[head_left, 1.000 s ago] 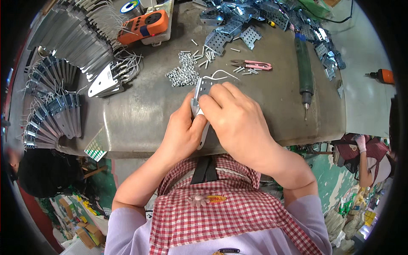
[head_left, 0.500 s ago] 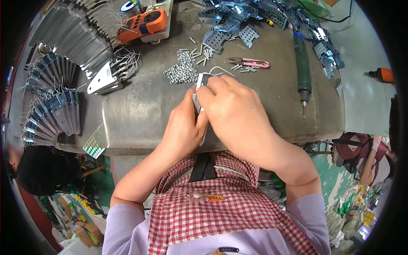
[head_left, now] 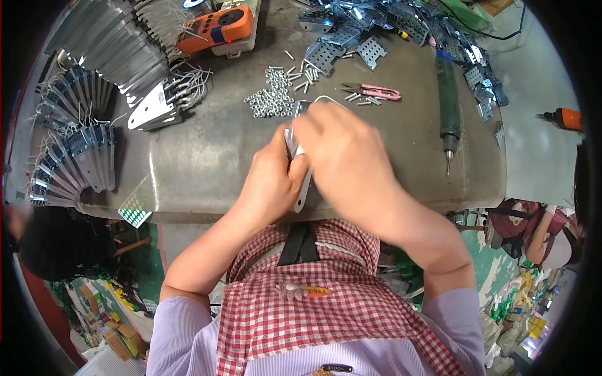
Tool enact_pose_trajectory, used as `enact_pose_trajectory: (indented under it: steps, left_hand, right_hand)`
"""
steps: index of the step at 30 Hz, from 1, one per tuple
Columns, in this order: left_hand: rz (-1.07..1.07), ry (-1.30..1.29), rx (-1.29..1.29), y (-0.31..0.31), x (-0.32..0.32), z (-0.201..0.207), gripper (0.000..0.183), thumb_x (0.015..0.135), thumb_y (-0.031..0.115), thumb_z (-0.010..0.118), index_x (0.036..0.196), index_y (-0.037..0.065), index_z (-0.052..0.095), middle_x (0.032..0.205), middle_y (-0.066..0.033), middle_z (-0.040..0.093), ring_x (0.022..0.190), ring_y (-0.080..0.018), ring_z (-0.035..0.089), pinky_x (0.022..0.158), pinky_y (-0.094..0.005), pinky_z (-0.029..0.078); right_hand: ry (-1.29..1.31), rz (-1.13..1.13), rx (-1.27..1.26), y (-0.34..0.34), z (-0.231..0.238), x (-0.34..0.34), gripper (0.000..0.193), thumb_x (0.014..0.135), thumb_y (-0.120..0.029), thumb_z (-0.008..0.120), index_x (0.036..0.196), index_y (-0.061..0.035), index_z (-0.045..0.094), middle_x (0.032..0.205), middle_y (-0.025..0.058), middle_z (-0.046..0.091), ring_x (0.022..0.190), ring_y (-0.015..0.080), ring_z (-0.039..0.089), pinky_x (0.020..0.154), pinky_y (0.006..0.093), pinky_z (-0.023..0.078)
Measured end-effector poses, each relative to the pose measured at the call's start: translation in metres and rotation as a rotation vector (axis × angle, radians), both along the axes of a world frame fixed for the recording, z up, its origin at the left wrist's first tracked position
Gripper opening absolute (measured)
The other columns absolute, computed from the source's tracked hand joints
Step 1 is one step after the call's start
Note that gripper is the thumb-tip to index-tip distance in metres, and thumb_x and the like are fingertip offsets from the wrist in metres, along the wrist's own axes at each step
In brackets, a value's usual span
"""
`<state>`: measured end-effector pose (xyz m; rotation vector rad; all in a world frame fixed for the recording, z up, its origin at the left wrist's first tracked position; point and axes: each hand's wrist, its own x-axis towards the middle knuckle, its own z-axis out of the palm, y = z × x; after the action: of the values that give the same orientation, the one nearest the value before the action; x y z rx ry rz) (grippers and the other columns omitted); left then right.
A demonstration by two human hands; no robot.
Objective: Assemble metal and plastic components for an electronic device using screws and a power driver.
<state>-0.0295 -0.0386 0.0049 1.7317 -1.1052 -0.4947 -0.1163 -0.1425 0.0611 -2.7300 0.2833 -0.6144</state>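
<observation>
A narrow, flat grey-white part (head_left: 303, 195) with a rounded, holed lower end points down toward the table's front edge. My left hand (head_left: 269, 178) is closed round its left side, thumb pressed against it. Over its upper end lies my right hand (head_left: 348, 150), fingers curled in and slightly blurred; whatever is between its fingertips is hidden. A white wire (head_left: 329, 98) loops out beyond the right hand. Just past my hands lie a heap of small metal nuts (head_left: 269, 105) and several loose screws (head_left: 308, 76). Pink-handled thread snips (head_left: 379, 92) rest to the right.
Fanned stacks of wired flat parts (head_left: 103, 160) and grey plates (head_left: 106, 47) fill the left. An orange meter (head_left: 215, 30) stands behind. Perforated metal brackets (head_left: 342, 37) are heaped at the far right, near a green electric screwdriver (head_left: 449, 100). A green-dotted sticker sheet (head_left: 134, 210) overlaps the front edge.
My right hand has turned and shifted slightly upward at the part's upper end. More of the part's lower end shows below my left hand, which keeps its hold.
</observation>
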Motion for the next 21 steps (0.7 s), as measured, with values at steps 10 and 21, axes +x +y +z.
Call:
enact_pose_trajectory:
  steps: [10, 21]
  left_hand:
    - [-0.003, 0.04, 0.083, 0.001, 0.001, 0.004, 0.032, 0.082, 0.013, 0.048, 0.11, -0.003, 0.044, 0.073, -0.0224, 0.057, 0.07, -0.0352, 0.059, 0.061, -0.038, 0.045]
    - [-0.093, 1.017, -0.011, 0.009, 0.007, 0.025, 0.03, 0.086, 0.009, 0.033, 0.112, -0.001, 0.045, 0.095, -0.0111, 0.058, 0.081, -0.0173, 0.059, 0.07, -0.0297, 0.049]
  right_hand:
    - [-0.065, -0.03, -0.08, 0.006, -0.001, -0.002, 0.013, 0.061, -0.006, 0.058, 0.071, -0.0016, 0.052, 0.074, 0.0094, 0.052, 0.074, 0.0228, 0.056, 0.059, 0.0315, 0.05]
    - [-0.315, -0.071, 0.417, -0.015, -0.001, -0.003, 0.012, 0.072, -0.001, 0.06, 0.084, -0.0014, 0.057, 0.08, 0.0102, 0.056, 0.074, 0.03, 0.055, 0.067, 0.0374, 0.045]
